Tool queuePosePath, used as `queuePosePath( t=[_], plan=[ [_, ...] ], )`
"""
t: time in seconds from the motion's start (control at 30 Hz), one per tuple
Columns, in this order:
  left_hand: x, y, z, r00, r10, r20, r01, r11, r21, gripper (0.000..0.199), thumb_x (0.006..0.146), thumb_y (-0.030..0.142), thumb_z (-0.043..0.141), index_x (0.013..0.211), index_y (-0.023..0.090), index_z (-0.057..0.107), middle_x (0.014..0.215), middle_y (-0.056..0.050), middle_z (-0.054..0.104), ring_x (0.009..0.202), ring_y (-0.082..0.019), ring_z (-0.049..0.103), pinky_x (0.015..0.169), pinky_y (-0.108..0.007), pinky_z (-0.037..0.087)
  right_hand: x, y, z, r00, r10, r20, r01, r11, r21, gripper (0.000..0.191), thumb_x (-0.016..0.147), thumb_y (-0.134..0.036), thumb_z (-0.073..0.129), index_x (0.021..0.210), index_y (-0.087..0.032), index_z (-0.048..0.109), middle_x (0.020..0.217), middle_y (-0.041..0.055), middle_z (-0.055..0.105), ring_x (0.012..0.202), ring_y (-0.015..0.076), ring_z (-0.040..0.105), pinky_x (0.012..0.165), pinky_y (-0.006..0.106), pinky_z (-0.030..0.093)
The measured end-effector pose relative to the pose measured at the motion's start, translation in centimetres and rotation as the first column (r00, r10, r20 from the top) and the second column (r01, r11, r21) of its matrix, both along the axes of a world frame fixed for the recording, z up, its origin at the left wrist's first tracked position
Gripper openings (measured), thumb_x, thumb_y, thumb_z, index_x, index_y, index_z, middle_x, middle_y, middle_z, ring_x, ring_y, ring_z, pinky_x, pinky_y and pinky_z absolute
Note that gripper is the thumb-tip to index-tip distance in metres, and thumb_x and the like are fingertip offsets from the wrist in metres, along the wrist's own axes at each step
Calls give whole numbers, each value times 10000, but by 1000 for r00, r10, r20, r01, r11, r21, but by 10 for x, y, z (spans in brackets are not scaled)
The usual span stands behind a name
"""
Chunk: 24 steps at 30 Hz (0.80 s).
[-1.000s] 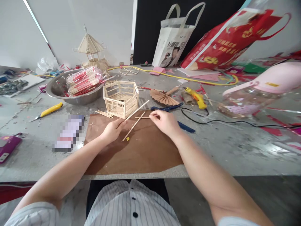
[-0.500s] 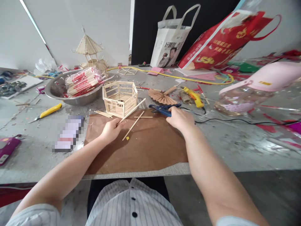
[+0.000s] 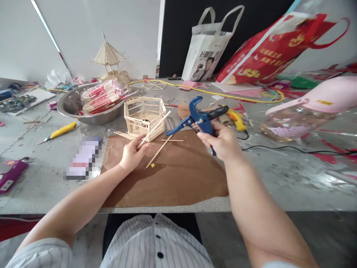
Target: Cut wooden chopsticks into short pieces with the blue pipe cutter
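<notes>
Clearly, left hand (image 3: 134,153): fingers clamped on pale wooden stick (image 3: 156,127), over the far edge of the brown mat (image 3: 175,180) | stick's long axis: near-left to far-right, slanting away from those fingers | right hand (image 3: 223,142): fingers wrapped round blue pipe cutter (image 3: 205,121), mouth open leftward, just right of stick, apart

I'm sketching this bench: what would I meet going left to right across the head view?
Purple device, yellow knife, left hand holding a stick, right hand holding a blue cutter, pink-topped bottle.
</notes>
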<state>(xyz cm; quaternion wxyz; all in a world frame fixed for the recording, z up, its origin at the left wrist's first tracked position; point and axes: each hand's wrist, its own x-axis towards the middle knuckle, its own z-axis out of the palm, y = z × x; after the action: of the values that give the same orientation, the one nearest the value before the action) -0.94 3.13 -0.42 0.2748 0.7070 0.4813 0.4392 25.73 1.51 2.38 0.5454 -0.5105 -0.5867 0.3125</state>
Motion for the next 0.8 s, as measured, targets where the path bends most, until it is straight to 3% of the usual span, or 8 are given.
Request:
queuePosePath(
  t=[0.13,0.23,0.33,0.47,0.63,0.7,0.8],
  plan=[
    [3,-4,5,977,-199,74,205,976,-79,474,699,425,507,1062,120,527,857,-51,596,734,-129,517,634,-204,393,-24,-7,-1,910,225,-348,-261,964,-58,156,627,-234,616,757,-197,537,553,-58,431,357,35,343,338,188,217],
    [7,-8,9,945,-316,89,328,921,-209,433,725,461,456,944,106,570,729,-34,584,645,-111,507,569,-195,388,-39,-10,-6,826,300,-476,-388,917,-96,144,616,-200,621,737,-190,543,536,-66,428,347,26,352,328,174,218],
    [11,-13,11,948,-305,92,319,904,-284,434,742,505,393,759,104,558,530,18,466,465,-58,398,443,-172,320,-49,-11,-11,749,324,-578,-488,860,-151,149,632,-187,605,763,-201,536,530,-65,445,380,42,400,334,164,271],
    [15,-17,9,952,-303,51,305,912,-274,426,743,520,373,663,121,497,499,38,398,437,-43,336,420,-168,282,-58,-14,-13,646,337,-685,-569,810,-138,196,650,-197,570,837,-234,528,783,-11,573,666,123,560,524,253,452],
    [18,-22,8,939,-341,-40,322,914,-248,447,784,501,297,651,125,498,474,37,371,446,-54,323,437,-178,284,-64,-18,-12,601,451,-659,-688,712,-140,341,624,-259,486,964,-254,506,976,26,592,954,202,524,778,406,413],
    [19,-23,10,932,-356,-71,330,913,-238,449,792,489,291,677,121,522,488,32,386,460,-58,333,451,-180,294,-64,-19,-12,610,473,-636,-697,702,-145,422,610,-267,446,1029,-250,485,994,33,593,991,214,506,816,436,383],
    [18,-21,15,928,-353,-119,322,921,-218,436,798,466,303,785,123,572,566,15,469,515,-67,395,502,-180,329,-61,-18,-10,622,441,-647,-652,749,-117,438,623,-260,402,1052,-228,482,981,42,595,982,218,512,833,444,373]
  ],
)
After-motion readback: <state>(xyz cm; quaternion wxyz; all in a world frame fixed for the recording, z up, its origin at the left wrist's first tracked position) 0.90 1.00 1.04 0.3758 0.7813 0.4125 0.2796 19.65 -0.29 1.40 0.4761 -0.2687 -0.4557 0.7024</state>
